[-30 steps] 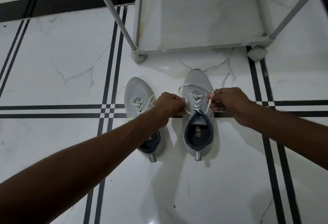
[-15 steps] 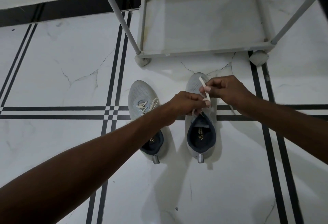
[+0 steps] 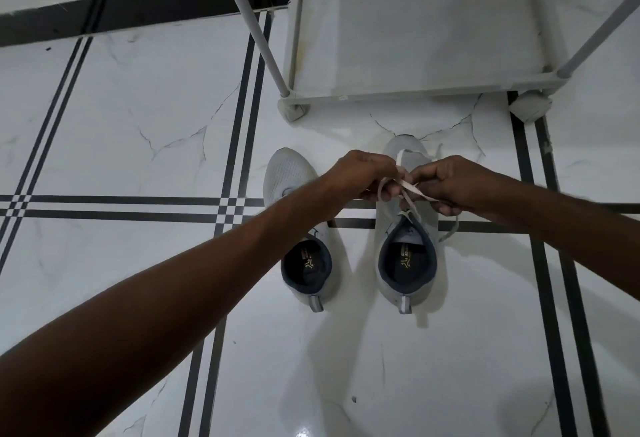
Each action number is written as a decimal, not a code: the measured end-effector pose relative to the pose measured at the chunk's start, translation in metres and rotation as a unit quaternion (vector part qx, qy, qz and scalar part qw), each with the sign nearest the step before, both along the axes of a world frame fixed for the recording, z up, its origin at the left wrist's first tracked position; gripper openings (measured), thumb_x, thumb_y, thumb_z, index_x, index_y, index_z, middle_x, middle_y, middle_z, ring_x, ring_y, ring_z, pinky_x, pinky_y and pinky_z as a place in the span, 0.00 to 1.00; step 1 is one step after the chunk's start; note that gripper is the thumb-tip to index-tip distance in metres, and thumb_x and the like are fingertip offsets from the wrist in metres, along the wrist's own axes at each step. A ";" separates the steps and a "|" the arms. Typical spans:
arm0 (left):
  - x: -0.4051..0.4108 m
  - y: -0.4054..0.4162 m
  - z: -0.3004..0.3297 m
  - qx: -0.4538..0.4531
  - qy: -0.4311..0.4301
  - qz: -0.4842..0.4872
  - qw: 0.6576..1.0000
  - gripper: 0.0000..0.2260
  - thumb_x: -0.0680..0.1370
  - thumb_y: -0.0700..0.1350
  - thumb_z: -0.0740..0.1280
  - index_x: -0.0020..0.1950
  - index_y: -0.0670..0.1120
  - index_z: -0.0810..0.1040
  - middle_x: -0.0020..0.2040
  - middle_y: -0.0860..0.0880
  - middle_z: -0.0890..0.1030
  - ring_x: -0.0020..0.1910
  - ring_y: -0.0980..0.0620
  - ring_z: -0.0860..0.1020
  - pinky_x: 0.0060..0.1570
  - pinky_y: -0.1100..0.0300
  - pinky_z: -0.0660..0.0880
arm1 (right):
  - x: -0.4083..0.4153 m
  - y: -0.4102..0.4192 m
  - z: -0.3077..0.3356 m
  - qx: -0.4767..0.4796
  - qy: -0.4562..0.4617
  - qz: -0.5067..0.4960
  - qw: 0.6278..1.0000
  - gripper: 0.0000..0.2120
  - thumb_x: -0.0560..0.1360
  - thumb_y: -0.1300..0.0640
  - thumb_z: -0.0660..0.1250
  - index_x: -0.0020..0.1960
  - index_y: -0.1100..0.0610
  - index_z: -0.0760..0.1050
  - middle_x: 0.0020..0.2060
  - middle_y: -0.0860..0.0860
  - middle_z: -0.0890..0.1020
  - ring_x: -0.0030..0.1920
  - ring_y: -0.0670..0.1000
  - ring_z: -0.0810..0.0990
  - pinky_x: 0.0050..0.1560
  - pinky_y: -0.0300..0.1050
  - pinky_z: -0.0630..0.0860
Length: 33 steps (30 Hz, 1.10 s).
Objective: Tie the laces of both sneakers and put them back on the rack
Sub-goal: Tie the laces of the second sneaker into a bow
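**Right sneaker: knot in progress, left sneaker pending**

My left hand (image 3: 360, 176) and right hand (image 3: 450, 183) meet directly over the right sneaker (image 3: 405, 256), which sits on the floor (image 3: 138, 124) just below my knuckles. Each hand is closed in a pinch on a strand of the lace (image 3: 412, 188); the strands cross in the narrow gap between my fingertips. One loose end trails down past my right hand to the floor.

The left sneaker (image 3: 294, 176) lies just beside my left wrist, partly under the forearm. Whether its laces are tied I cannot tell.

The rack (image 3: 415, 88) stands beyond both hands, its bottom shelf bare.

Assessment: the crossing is formed but not cinched. To do this step well, I judge that I should keep both pinches firm, hold even tension on the two strands, and pull outward low over the tongue so the knot seats flat. The trailing end risks slipping free if my right grip loosens.
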<state>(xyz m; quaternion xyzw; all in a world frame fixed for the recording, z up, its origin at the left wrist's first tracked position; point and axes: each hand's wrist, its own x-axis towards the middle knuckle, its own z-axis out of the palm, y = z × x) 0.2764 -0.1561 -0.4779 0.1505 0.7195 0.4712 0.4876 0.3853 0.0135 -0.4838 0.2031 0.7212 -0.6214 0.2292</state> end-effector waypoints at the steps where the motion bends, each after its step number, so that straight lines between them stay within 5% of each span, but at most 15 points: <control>1: -0.001 -0.002 -0.001 -0.001 0.019 -0.013 1.000 0.09 0.77 0.45 0.68 0.45 0.39 0.84 0.37 0.43 0.82 0.37 0.50 0.77 0.46 0.53 0.74 | -0.001 0.000 0.000 -0.010 -0.007 0.011 1.000 0.12 0.80 0.67 0.60 0.53 0.57 0.81 0.26 0.48 0.81 0.21 0.43 0.70 0.22 0.35 0.65; 4: -0.007 -0.005 -0.004 -0.029 0.186 -0.112 0.976 0.09 0.73 0.48 0.75 0.43 0.41 0.84 0.36 0.47 0.84 0.34 0.56 0.78 0.43 0.59 0.76 | -0.003 0.001 -0.006 -0.030 -0.022 0.024 0.999 0.09 0.81 0.63 0.62 0.55 0.60 0.81 0.29 0.48 0.83 0.24 0.44 0.71 0.25 0.35 0.69; 7: -0.001 -0.004 -0.008 -0.020 0.401 -0.146 0.904 0.06 0.71 0.46 0.76 0.44 0.45 0.83 0.34 0.51 0.83 0.33 0.53 0.78 0.37 0.56 0.76 | -0.003 0.003 -0.014 -0.080 -0.057 0.012 0.995 0.09 0.81 0.61 0.62 0.54 0.59 0.82 0.35 0.54 0.83 0.27 0.45 0.73 0.27 0.36 0.71; 10: 0.016 -0.001 -0.011 -0.011 0.479 -0.104 0.872 0.06 0.71 0.46 0.72 0.48 0.49 0.82 0.35 0.52 0.84 0.34 0.52 0.79 0.38 0.55 0.76 | -0.003 0.004 -0.020 -0.142 -0.107 0.015 0.984 0.11 0.81 0.61 0.61 0.54 0.57 0.82 0.40 0.56 0.84 0.33 0.48 0.76 0.33 0.39 0.73; 13: 0.024 0.004 -0.014 -0.018 0.504 -0.063 0.861 0.04 0.73 0.46 0.71 0.46 0.49 0.84 0.37 0.52 0.84 0.37 0.51 0.80 0.39 0.54 0.75 | -0.002 0.002 -0.022 -0.160 -0.100 -0.020 0.982 0.10 0.73 0.58 0.70 0.53 0.59 0.84 0.49 0.55 0.86 0.49 0.55 0.81 0.48 0.47 0.75; 15: 0.023 0.004 -0.014 -0.029 0.475 -0.020 0.879 0.05 0.73 0.45 0.72 0.46 0.50 0.87 0.38 0.52 0.86 0.36 0.53 0.81 0.38 0.59 0.74 | -0.002 0.001 -0.020 -0.109 -0.088 -0.081 0.987 0.11 0.72 0.59 0.71 0.52 0.61 0.84 0.47 0.54 0.87 0.49 0.55 0.83 0.52 0.48 0.76; 17: 0.017 -0.003 -0.016 -0.050 0.404 0.021 0.913 0.06 0.74 0.43 0.72 0.48 0.49 0.88 0.35 0.52 0.86 0.31 0.57 0.80 0.34 0.68 0.72 | 0.001 0.004 -0.017 0.073 -0.042 -0.104 0.991 0.08 0.73 0.60 0.67 0.47 0.62 0.84 0.42 0.54 0.86 0.43 0.55 0.81 0.45 0.49 0.76; 19: 0.013 -0.017 -0.019 -0.067 0.326 0.077 0.940 0.07 0.75 0.40 0.70 0.48 0.46 0.87 0.34 0.50 0.85 0.31 0.57 0.82 0.36 0.66 0.77 | 0.006 0.014 -0.018 0.307 0.030 -0.065 0.949 0.09 0.72 0.59 0.66 0.41 0.61 0.84 0.38 0.55 0.85 0.40 0.57 0.80 0.39 0.47 0.74; 21: 0.013 -0.029 -0.023 -0.082 0.231 0.159 0.956 0.07 0.74 0.35 0.69 0.47 0.41 0.86 0.36 0.44 0.86 0.32 0.50 0.84 0.36 0.59 0.82 | 0.012 0.022 -0.020 0.426 0.045 -0.014 0.903 0.09 0.71 0.58 0.65 0.37 0.59 0.82 0.33 0.54 0.82 0.36 0.56 0.79 0.33 0.42 0.68; 25: 0.013 -0.034 -0.019 -0.131 -0.005 0.295 0.946 0.07 0.78 0.35 0.67 0.43 0.33 0.80 0.34 0.37 0.80 0.30 0.44 0.78 0.26 0.58 0.80 | 0.022 0.023 -0.025 0.559 -0.037 0.108 0.822 0.12 0.71 0.56 0.66 0.30 0.57 0.70 0.29 0.51 0.73 0.40 0.56 0.75 0.49 0.49 0.71; 28: 0.000 -0.037 -0.016 -0.165 -0.083 0.294 0.938 0.10 0.81 0.38 0.64 0.43 0.35 0.78 0.33 0.39 0.81 0.28 0.45 0.80 0.25 0.59 0.80 | 0.029 0.022 -0.021 0.590 -0.104 0.163 0.784 0.16 0.71 0.57 0.66 0.31 0.54 0.60 0.35 0.52 0.71 0.53 0.59 0.75 0.57 0.52 0.69; 31: 0.000 -0.033 -0.018 -0.149 -0.108 0.262 0.947 0.08 0.81 0.38 0.65 0.51 0.33 0.77 0.39 0.36 0.81 0.31 0.44 0.81 0.32 0.55 0.83 | 0.034 0.019 -0.027 0.589 -0.011 0.162 0.792 0.04 0.69 0.62 0.67 0.42 0.61 0.73 0.39 0.55 0.76 0.51 0.61 0.76 0.50 0.51 0.71; 33: 0.007 -0.030 -0.025 -0.175 -0.026 0.200 0.964 0.12 0.78 0.40 0.70 0.56 0.33 0.75 0.46 0.35 0.83 0.35 0.41 0.82 0.46 0.42 0.83 | 0.032 0.008 -0.030 0.546 0.073 0.160 0.819 0.13 0.70 0.63 0.69 0.55 0.61 0.79 0.47 0.58 0.83 0.51 0.62 0.77 0.50 0.52 0.74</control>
